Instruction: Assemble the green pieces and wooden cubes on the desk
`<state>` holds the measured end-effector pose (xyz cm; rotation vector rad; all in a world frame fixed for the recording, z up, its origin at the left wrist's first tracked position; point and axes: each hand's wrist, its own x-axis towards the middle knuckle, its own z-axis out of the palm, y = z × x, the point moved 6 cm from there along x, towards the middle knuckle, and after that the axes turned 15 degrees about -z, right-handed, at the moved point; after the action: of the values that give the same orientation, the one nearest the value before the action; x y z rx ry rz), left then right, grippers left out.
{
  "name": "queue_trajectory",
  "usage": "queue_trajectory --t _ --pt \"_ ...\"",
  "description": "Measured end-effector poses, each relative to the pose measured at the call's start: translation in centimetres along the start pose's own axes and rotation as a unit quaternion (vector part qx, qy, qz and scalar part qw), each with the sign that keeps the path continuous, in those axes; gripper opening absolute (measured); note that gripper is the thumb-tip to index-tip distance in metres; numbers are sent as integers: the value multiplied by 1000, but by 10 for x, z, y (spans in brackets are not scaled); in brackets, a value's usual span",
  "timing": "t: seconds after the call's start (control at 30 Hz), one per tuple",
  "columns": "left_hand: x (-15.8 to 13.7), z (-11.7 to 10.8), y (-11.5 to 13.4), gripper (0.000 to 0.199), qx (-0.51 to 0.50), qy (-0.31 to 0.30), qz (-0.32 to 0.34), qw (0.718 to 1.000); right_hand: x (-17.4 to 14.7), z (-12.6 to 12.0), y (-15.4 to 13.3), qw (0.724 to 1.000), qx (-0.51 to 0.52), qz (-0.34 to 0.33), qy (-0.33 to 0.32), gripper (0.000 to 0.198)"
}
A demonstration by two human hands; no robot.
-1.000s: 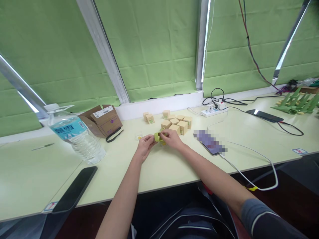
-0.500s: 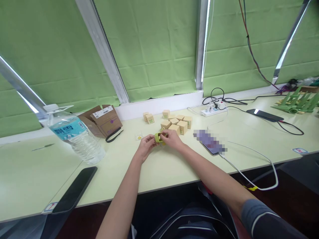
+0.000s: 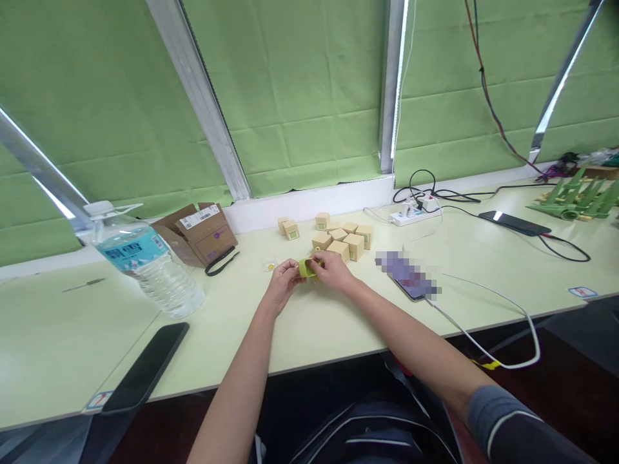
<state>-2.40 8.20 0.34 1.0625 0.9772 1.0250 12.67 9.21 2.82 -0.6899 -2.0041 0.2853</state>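
Between my two hands is a small yellow-green open piece, like a little box or sleeve (image 3: 305, 268), held just above the table. My left hand (image 3: 282, 283) pinches its left side with closed fingers. On the other side, my right hand (image 3: 333, 270) grips it, with the thumb and fingertips at its opening; whether they hold anything inside is hidden. Right behind the hands stands a cluster of small tan cardboard boxes (image 3: 354, 247), some with a green label. A small clear packet with a yellow spot (image 3: 269, 263) lies left of the piece, near my left hand.
Two more tan boxes (image 3: 291, 230) stand farther back. Left are a large water bottle (image 3: 155, 270), an open brown carton (image 3: 207, 238) and a dark phone (image 3: 147, 367). Right are a charging phone (image 3: 411, 277), a power strip (image 3: 416, 216), another phone (image 3: 513, 223) and green parts (image 3: 580, 196).
The yellow-green piece has turned slightly and shifted a little left, with more of its opening showing. Both hands keep hold of it in nearly the same place.
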Motion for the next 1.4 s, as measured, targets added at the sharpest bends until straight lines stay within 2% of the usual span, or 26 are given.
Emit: queue_trajectory --t 0.33,0.47,0.77,0.97,1.4 --pt "-1 2 -3 30 -18 -15 -24 999 -1 -3 -3 1000 19 20 13 22" --pt "-1 2 -3 30 -7 -17 -10 1000 -1 -3 -2 1000 20 20 12 23" --pt "2 -1 0 37 4 4 19 1000 0 0 0 1000 -7 6 -7 24" --pt "5 -7 0 33 2 16 36 999 0 6 -3 999 -28 -28 -34 19" --pt "5 -21 3 22 -8 86 64 994 1 6 -7 998 -48 -25 -30 14"
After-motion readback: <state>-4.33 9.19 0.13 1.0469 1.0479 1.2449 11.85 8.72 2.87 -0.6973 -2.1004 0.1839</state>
